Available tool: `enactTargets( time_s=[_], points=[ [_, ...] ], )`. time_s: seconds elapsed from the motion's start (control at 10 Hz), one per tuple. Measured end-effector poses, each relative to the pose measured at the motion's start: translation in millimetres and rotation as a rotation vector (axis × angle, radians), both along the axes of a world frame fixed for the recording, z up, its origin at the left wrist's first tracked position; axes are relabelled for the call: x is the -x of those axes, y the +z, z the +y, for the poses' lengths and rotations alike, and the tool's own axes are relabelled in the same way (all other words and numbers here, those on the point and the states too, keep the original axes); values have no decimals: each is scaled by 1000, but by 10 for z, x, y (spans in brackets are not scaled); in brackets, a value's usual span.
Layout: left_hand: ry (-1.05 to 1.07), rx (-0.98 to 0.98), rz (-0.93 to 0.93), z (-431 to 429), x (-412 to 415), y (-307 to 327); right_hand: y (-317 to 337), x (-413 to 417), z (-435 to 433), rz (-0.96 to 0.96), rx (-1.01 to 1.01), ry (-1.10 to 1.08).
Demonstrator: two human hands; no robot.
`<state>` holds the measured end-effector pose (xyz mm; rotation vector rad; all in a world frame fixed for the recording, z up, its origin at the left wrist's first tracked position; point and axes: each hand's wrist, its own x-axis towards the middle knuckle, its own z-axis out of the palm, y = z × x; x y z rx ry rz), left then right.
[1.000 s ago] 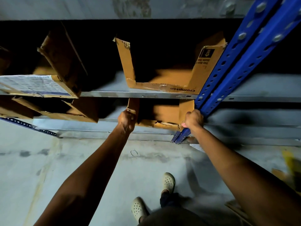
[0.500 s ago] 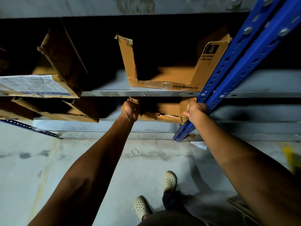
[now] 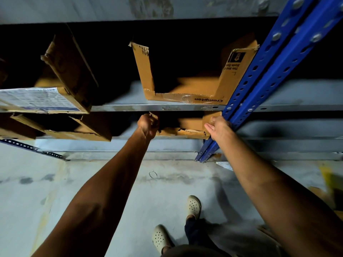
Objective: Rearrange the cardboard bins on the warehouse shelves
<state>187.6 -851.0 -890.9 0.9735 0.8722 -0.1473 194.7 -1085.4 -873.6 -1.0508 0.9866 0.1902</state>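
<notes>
Cardboard bin [image 3: 187, 126] slid deeper; left hand [image 3: 148, 125] grips, right hand [image 3: 220, 127] flattened

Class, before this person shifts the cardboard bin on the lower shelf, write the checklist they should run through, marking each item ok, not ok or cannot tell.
1. Left hand grips the lower bin by its left wall: ok.
2. Right hand holds the right wall: cannot tell; its fingers look straight against it.
3. Room between right hand and blue upright: not ok, they are close together.
4. Bin's front edge sound: not ok, it is torn.
5. Bin's contents known: cannot tell, the inside is dark.
</notes>
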Motion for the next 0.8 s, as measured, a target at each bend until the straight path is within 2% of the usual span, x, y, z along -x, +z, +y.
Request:
enactTargets(
  time_s=[0.2,0.6,0.7,0.8],
  points=[
    [-70,-73,17,-36,-47,-60,-39,-10,44,41,37,9],
    [-84,-138,24,2,-20,-19,-41,99,-66,4,38,78],
    [-127,-90,-17,64,114,-8,-38,224,-6,-21,93,127],
    [-153,-192,-50,89,314,-14,-72,418,115,-124,260,164]
  ],
)
